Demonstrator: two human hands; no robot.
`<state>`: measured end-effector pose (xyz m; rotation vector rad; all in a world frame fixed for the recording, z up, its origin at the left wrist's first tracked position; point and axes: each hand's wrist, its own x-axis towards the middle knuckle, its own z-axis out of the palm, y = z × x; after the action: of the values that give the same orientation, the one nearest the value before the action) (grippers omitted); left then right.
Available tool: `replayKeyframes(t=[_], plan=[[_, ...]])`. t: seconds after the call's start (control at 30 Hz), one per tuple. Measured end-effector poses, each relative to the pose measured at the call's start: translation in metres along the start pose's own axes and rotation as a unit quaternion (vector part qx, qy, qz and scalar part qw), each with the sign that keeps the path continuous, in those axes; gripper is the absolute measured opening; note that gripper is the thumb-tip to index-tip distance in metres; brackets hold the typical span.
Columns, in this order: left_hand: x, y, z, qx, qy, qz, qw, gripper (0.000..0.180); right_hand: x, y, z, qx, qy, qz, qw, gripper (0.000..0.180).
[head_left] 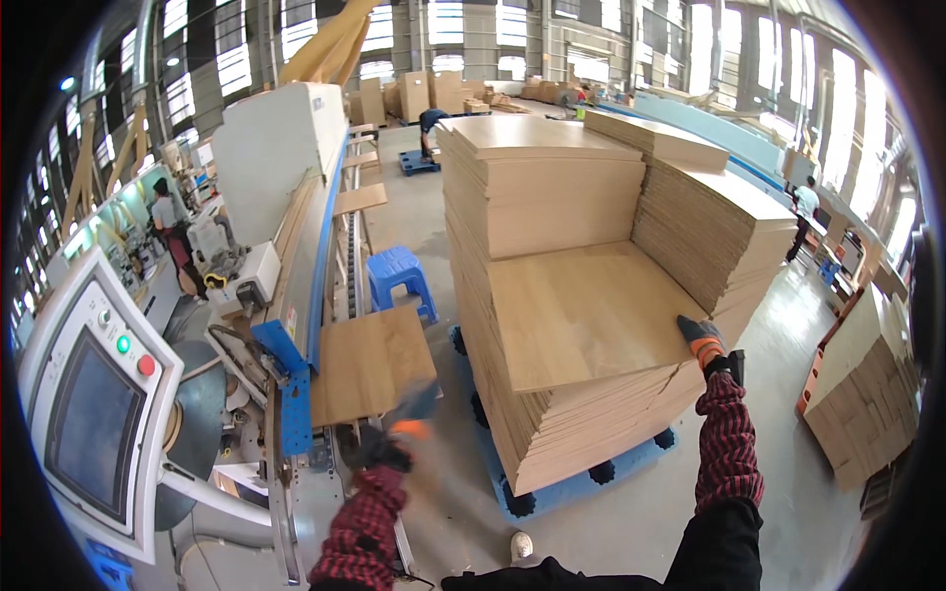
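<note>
Tall windows (444,25) line a wide factory hall, with a smooth grey floor (631,547) running between machines and piles of board. On a blue pallet (557,491) with black feet stands a large stack of wooden panels (473,325); two higher piles rise at its back and right side. Nearest the person, on the lower part of the stack, lies a broad top panel (591,310) with a wood-grain face.

The gloved right hand (702,337) rests at the right edge of this panel, its fingers over the top; whether it grips the edge cannot be told. The left hand (414,409), also gloved, is blurred beside the near right corner of a smaller board (370,364) lying at the machine on the left. Its finger position and any contact are unclear.

Beyond that board stands a blue plastic stool (399,264). At far left, a white control panel (168,369) carries a dark screen (94,424), a green button (123,344) and a red button (146,365). Farther off, a person (431,120) bends over beside another blue pallet (419,165).
</note>
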<state>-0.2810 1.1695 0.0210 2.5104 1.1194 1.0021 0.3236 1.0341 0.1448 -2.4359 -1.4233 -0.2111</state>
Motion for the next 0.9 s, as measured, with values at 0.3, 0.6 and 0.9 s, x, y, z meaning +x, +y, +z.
replayKeyframes(t=[0.3,0.6,0.9], plan=[[0.047,0.132,-0.007,-0.727,0.035,-0.376,0.573,0.038,-0.117,-0.038,-0.03,0.463,-0.173,0.248,0.833,0.035],[-0.242,0.16,-0.106,-0.727,0.197,-0.474,0.456,0.037,-0.276,-0.143,-0.029,0.513,-0.214,0.161,0.816,0.022],[-0.346,0.113,-0.164,0.109,0.222,-0.628,0.738,0.036,-0.354,-0.259,0.108,0.343,-0.359,0.023,0.868,0.029]])
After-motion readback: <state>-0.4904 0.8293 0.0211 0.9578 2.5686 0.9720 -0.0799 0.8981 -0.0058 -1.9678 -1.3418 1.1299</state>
